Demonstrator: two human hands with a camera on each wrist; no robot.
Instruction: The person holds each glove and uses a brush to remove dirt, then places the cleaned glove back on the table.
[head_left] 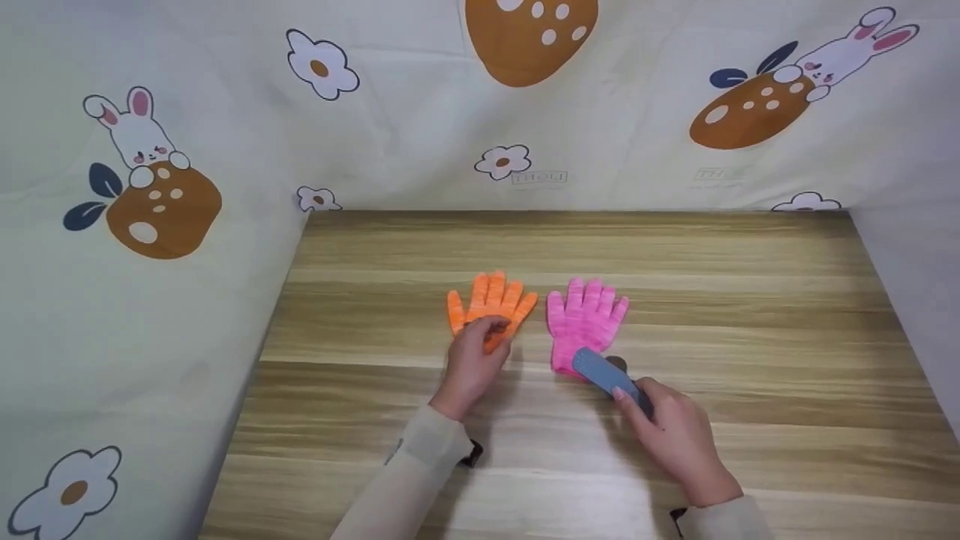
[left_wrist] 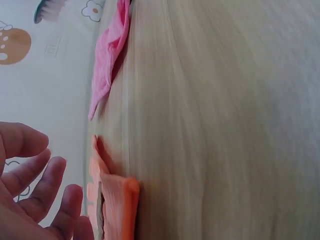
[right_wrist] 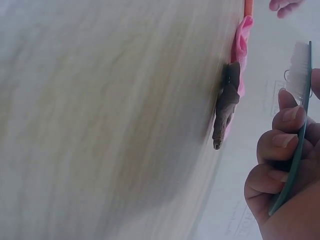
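Observation:
An orange knit glove [head_left: 496, 292] lies with its fingers spread toward the back of the table. My left hand [head_left: 474, 364] hovers over its palm and cuff, fingers loosely bent and holding nothing. To the right lies a pink knit glove [head_left: 585, 319]. My right hand [head_left: 679, 431] grips a blue-green brush [head_left: 600, 371] by its handle, above the pink cuff; its white bristles [right_wrist: 299, 70] show in the right wrist view. A crumpled dark brown piece [right_wrist: 226, 107] lies beside the pink glove, mostly behind the brush in the head view. Another brownish strip [left_wrist: 101, 212] shows against the orange glove.
The wood-grain table [head_left: 337, 420] spreads around both gloves. Pale cloth [head_left: 405, 120] printed with rabbits and flowers hangs at the back and down both sides. Long light sleeves [head_left: 405, 480] cover both arms.

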